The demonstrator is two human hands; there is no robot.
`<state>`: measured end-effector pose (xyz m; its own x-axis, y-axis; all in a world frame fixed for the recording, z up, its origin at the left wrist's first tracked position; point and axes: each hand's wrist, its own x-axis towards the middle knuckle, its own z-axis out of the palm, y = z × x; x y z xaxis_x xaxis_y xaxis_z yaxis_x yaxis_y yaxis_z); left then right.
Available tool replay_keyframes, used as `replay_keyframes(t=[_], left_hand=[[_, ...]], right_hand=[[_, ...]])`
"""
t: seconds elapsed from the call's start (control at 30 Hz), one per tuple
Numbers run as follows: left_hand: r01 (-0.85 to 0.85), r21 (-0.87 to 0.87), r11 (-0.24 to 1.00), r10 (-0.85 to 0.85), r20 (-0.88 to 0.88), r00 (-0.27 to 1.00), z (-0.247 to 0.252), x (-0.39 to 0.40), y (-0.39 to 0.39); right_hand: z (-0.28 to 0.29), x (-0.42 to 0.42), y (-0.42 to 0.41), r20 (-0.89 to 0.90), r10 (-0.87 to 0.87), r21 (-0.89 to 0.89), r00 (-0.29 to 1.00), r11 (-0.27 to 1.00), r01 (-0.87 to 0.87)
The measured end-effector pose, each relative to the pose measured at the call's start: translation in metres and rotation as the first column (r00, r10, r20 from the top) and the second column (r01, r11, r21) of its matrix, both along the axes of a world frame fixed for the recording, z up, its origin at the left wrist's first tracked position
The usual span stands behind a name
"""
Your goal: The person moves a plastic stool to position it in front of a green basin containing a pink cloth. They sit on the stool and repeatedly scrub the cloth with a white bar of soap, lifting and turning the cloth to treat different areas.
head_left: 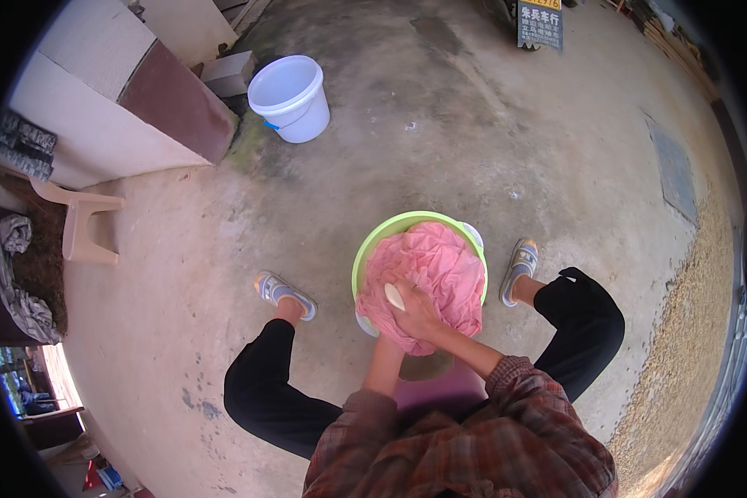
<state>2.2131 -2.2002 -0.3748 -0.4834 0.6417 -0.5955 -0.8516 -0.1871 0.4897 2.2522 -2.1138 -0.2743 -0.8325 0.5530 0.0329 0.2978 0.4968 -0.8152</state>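
Observation:
My right hand [418, 313] is shut on a cream-coloured oval bar of soap [394, 297], which rests against a bunched pink cloth [445, 261]. The crumpled fabric looks damp and fills most of a lime-green plastic basin [358, 264] on the ground between my feet. At the near side, part of the cloth hangs over the rim. My left forearm [385, 367] reaches to this overhanging part. The cloth covers my left hand, so its fingers and grip are hidden.
A white plastic bucket [299, 121] stands ahead to the left, near a concrete block [229, 73]. At far left is a beige plastic chair [90, 227]. Grain-like material [666, 348] lies spread along the right. Part of a vehicle with a sign bearing writing [540, 25] is at the top.

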Motion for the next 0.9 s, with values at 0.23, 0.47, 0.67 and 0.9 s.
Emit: replay_keyframes(t=[0.23, 0.47, 0.67, 0.9], left_hand=[[0.184, -0.425, 0.886, -0.330, -0.300, 0.895, 0.016, 0.068, -0.018], [0.022, -0.848, 0.529, -0.824, -0.508, 0.250, 0.053, 0.077, 0.010], [0.002, -0.337, 0.941, -0.034, -0.087, 0.996, -0.058, 0.055, -0.052], [-0.083, 0.005, 0.997, 0.077, 0.319, 0.945, -0.012, 0.017, 0.027]], right_hand=[[-0.043, 0.014, 0.090, 0.371, -0.198, -0.049, 0.907, 0.971, 0.232], [-0.010, 0.050, 0.044, 0.446, 0.180, -0.108, 0.877, 0.983, -0.147], [0.013, 0.040, 0.041, 0.217, 0.109, 0.038, 0.970, 0.992, -0.120], [0.088, 0.072, 0.086, 0.067, 0.012, 0.040, 0.998, 0.999, -0.014]])
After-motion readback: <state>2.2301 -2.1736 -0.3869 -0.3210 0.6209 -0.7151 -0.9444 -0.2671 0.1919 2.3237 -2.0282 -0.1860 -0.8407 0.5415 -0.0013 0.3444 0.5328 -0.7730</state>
